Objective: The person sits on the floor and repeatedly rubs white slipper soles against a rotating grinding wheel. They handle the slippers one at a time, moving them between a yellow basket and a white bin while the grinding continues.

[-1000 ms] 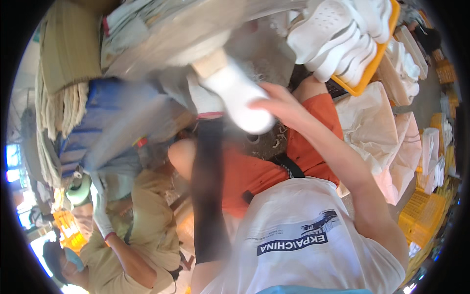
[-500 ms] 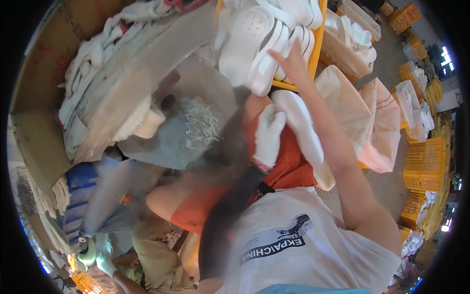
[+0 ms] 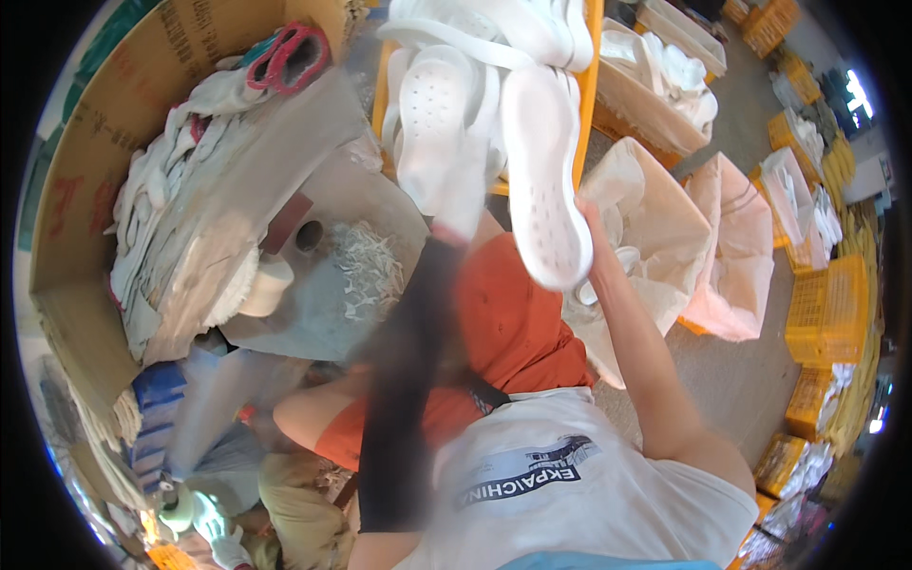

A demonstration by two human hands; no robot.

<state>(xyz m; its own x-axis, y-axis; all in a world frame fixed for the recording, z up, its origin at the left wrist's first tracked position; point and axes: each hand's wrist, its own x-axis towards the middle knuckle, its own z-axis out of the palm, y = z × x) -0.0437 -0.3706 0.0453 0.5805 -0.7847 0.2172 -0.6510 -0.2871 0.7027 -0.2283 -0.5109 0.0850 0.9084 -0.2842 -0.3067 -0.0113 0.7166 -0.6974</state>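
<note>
My right hand (image 3: 591, 228), bare, grips the edge of a white foam shoe (image 3: 549, 180), its long face dotted with small holes turned upward. The fingers are partly hidden behind it. My left hand (image 3: 463, 195), in a white glove and below a dark sleeve, is smeared by motion. It is at the lower end of another white shoe (image 3: 435, 109) among those piled in a yellow crate (image 3: 586, 95); whether it grips that shoe is unclear.
On the left, a cardboard box (image 3: 81, 180) holds white gloves. A grey machine surface (image 3: 285, 323) carries white trimmings (image 3: 366, 266). Lined containers (image 3: 655, 209) stand at right, with yellow crates (image 3: 826, 309) beyond. Another person's gloved hand (image 3: 214, 527) shows at lower left.
My right hand has come back from the crate and now holds a shoe. My left hand has moved from my lap up to the piled shoes. The shoe beside my lap is gone from there.
</note>
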